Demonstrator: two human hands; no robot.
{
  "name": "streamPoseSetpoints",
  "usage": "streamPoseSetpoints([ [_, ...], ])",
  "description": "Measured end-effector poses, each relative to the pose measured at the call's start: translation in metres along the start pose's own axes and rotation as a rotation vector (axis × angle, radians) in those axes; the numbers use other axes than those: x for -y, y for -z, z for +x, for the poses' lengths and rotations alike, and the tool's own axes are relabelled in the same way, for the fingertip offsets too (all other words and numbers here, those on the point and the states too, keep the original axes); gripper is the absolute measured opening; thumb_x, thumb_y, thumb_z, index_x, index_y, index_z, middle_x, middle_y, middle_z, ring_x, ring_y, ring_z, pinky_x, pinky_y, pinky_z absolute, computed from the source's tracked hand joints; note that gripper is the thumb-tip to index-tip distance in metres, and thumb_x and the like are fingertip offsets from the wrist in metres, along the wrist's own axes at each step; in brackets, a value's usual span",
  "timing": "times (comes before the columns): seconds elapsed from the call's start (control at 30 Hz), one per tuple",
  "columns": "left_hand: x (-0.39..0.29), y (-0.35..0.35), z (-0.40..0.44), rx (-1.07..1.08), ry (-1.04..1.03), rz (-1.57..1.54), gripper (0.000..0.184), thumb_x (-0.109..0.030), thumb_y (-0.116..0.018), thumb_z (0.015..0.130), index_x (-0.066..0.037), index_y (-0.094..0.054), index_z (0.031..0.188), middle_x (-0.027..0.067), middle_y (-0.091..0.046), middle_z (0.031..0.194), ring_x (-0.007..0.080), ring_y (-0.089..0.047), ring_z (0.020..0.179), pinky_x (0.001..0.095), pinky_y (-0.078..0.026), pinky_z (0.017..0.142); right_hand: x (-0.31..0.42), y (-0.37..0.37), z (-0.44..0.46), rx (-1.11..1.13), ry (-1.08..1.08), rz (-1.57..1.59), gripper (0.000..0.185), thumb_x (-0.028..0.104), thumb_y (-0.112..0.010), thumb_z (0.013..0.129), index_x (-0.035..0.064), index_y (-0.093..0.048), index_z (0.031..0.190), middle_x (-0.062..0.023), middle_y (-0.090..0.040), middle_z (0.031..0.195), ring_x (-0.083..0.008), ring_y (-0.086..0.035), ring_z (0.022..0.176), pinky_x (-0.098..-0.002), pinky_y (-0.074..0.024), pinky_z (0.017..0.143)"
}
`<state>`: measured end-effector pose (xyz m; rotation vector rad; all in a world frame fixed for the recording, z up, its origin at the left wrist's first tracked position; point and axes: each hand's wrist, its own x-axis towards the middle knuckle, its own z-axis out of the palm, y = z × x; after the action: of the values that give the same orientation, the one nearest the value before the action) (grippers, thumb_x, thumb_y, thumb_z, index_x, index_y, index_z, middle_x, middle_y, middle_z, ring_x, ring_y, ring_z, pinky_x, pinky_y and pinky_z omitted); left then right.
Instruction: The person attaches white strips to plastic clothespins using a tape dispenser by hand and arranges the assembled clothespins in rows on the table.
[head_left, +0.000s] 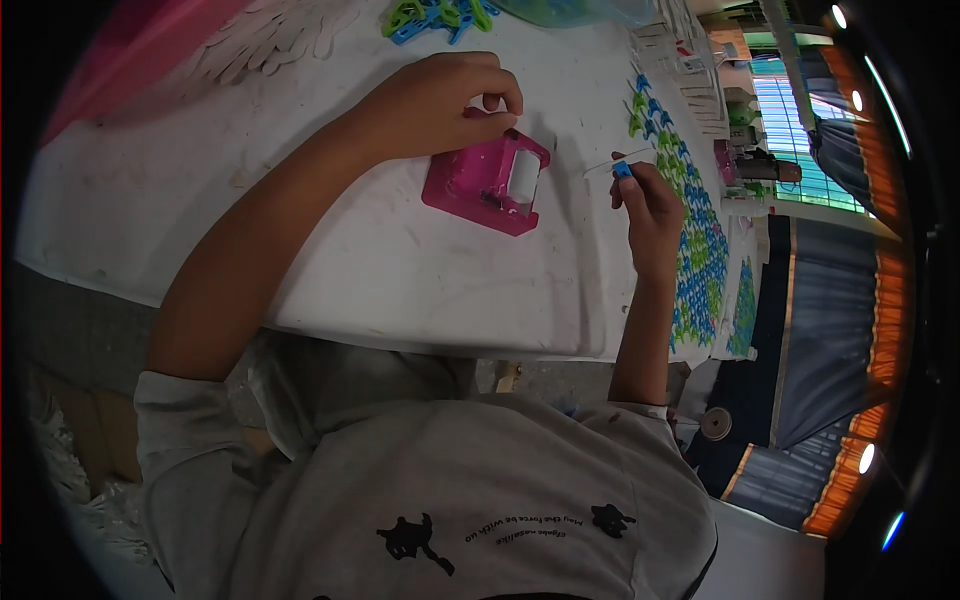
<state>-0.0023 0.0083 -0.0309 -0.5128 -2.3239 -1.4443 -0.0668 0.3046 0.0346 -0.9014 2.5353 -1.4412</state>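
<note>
My left hand (470, 100) reaches over the top of a pink tape dispenser (465, 185). Its thumb and forefinger are pinched together by the dispenser's upper corner; what lies between them, if anything, is hidden. Inside the dispenser sits a whitish roll of tape (524, 177). To the right, my right hand (652, 215) grips a small blue plastic clip (623, 169) between thumb and fingers. A thin pale strip (630, 158) shows beside that clip, and I cannot tell whether it is fixed to it.
Many blue and green clips (700, 260) lie in rows along the right side of the white-covered table (400, 275). A looser heap of clips (435, 18) is at the far edge. Pale flat strips (265, 40) are fanned out at upper left, beside something pink (140, 60).
</note>
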Motion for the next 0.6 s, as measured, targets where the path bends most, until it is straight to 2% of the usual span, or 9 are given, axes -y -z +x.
streamPoseSetpoints([
  [0.17, -0.025, -0.001, 0.004, -0.051, -0.057, -0.128, 0.020, -0.010, -0.067, 0.085, -0.010, -0.065, 0.105, 0.0012, -0.055, 0.084, 0.0106, -0.048, 0.068, 0.0248, -0.042, 0.062, 0.015, -0.020, -0.008, -0.247, -0.087, 0.267, 0.023, 0.010, -0.061, 0.093, -0.0080, -0.061, 0.107, -0.0144, -0.066, 0.093, -0.0170, -0.065, 0.076, -0.0277, -0.0533, 0.070],
  [0.23, -0.038, -0.002, 0.005, -0.122, -0.106, -0.186, 0.027, -0.007, -0.067, 0.083, -0.010, -0.064, 0.109, 0.0009, -0.054, 0.085, 0.0091, -0.046, 0.068, 0.0231, -0.041, 0.061, 0.018, -0.032, -0.003, -0.338, -0.081, 0.363, 0.023, 0.011, -0.060, 0.093, -0.0078, -0.061, 0.107, -0.0144, -0.066, 0.093, -0.0186, -0.066, 0.079, -0.0291, -0.0546, 0.072],
  [0.3, -0.043, 0.000, 0.007, -0.092, -0.133, -0.177, 0.029, -0.006, -0.067, 0.083, -0.008, -0.063, 0.111, 0.0011, -0.054, 0.087, 0.0087, -0.048, 0.071, 0.0224, -0.040, 0.061, 0.015, -0.037, 0.005, -0.432, -0.082, 0.460, 0.024, 0.013, -0.060, 0.094, -0.0076, -0.061, 0.107, -0.0144, -0.066, 0.092, -0.0202, -0.068, 0.081, -0.0306, -0.0559, 0.075],
  [0.37, -0.040, 0.002, 0.005, -0.154, -0.032, -0.203, 0.026, -0.008, -0.069, 0.081, -0.011, -0.064, 0.107, 0.0003, -0.056, 0.085, 0.0107, -0.049, 0.071, 0.0249, -0.042, 0.060, 0.005, -0.042, 0.012, -0.469, -0.140, 0.534, 0.029, 0.016, -0.061, 0.094, -0.0092, -0.060, 0.110, -0.0148, -0.067, 0.093, -0.0213, -0.068, 0.082, -0.0312, -0.0563, 0.076],
  [0.4, -0.036, 0.002, 0.006, -0.122, -0.051, -0.190, 0.026, -0.008, -0.069, 0.081, -0.011, -0.064, 0.107, 0.0003, -0.056, 0.085, 0.0107, -0.049, 0.071, 0.0249, -0.042, 0.060, 0.000, -0.040, 0.014, -0.503, -0.130, 0.552, 0.029, 0.016, -0.061, 0.094, -0.0092, -0.060, 0.110, -0.0148, -0.067, 0.093, -0.0213, -0.068, 0.082, -0.0312, -0.0563, 0.076],
  [0.47, -0.029, 0.003, 0.008, -0.172, 0.047, -0.139, 0.026, -0.007, -0.067, 0.082, -0.010, -0.064, 0.107, -0.0010, -0.056, 0.083, 0.0086, -0.048, 0.070, 0.0235, -0.039, 0.058, -0.010, -0.036, 0.015, -0.571, -0.183, 0.304, 0.032, 0.019, -0.063, 0.093, -0.0093, -0.062, 0.108, -0.0135, -0.067, 0.092, -0.0199, -0.069, 0.081, -0.0299, -0.0561, 0.078],
  [0.5, -0.029, 0.005, 0.009, -0.143, 0.030, -0.128, 0.026, -0.007, -0.067, 0.082, -0.010, -0.064, 0.107, -0.0010, -0.056, 0.083, 0.0086, -0.048, 0.070, 0.0235, -0.039, 0.058, -0.015, -0.034, 0.013, -0.603, -0.181, 0.320, 0.032, 0.019, -0.063, 0.093, -0.0093, -0.062, 0.108, -0.0135, -0.067, 0.092, -0.0199, -0.069, 0.081, -0.0299, -0.0561, 0.078],
  [0.57, -0.031, 0.008, 0.009, -0.177, 0.043, -0.113, 0.025, -0.006, -0.067, 0.082, -0.010, -0.064, 0.107, -0.0019, -0.056, 0.082, 0.0076, -0.048, 0.069, 0.0228, -0.038, 0.058, -0.024, -0.031, 0.008, -0.666, -0.260, 0.066, 0.030, 0.022, -0.065, 0.091, -0.0056, -0.067, 0.103, -0.0128, -0.067, 0.090, -0.0164, -0.068, 0.077, -0.0266, -0.0545, 0.073],
  [0.6, -0.031, 0.008, 0.009, -0.150, 0.031, -0.111, 0.025, -0.006, -0.067, 0.082, -0.010, -0.064, 0.107, -0.0019, -0.056, 0.082, 0.0076, -0.048, 0.069, 0.0228, -0.038, 0.058, -0.027, -0.027, 0.005, -0.693, -0.268, 0.076, 0.030, 0.022, -0.065, 0.091, -0.0056, -0.067, 0.103, -0.0128, -0.067, 0.090, -0.0164, -0.068, 0.077, -0.0266, -0.0545, 0.073],
])
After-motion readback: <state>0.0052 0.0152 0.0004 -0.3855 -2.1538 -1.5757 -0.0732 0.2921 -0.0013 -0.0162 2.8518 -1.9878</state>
